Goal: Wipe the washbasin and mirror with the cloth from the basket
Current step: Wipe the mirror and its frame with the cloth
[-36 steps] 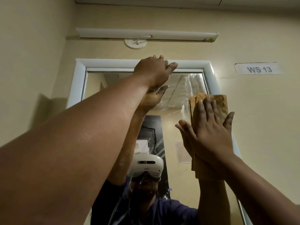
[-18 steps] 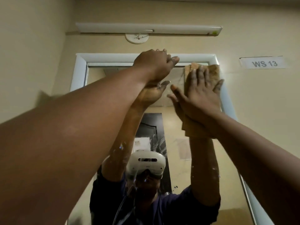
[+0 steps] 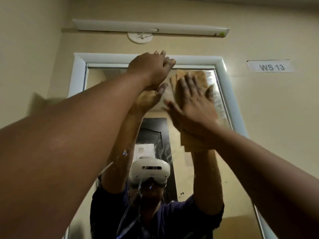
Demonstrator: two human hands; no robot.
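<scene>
A tall mirror (image 3: 229,173) in a white frame hangs on the beige wall in front of me. My right hand (image 3: 193,104) lies flat with fingers spread on a folded tan cloth (image 3: 198,78), pressing it against the glass near the mirror's top right. My left hand (image 3: 151,68) rests on the top edge of the frame, fingers curled over it, holding nothing else. The washbasin and the basket are out of view. The glass reflects my arms and a person wearing a white headset.
A long white tube light (image 3: 150,27) and a round white fitting (image 3: 140,37) sit on the wall above the mirror. A label reading WS 13 (image 3: 271,66) is stuck on the wall to the right. Walls close in at left.
My right hand has slid the cloth up the glass from the mirror's right middle to near its top. My left hand has stayed on the frame's top edge.
</scene>
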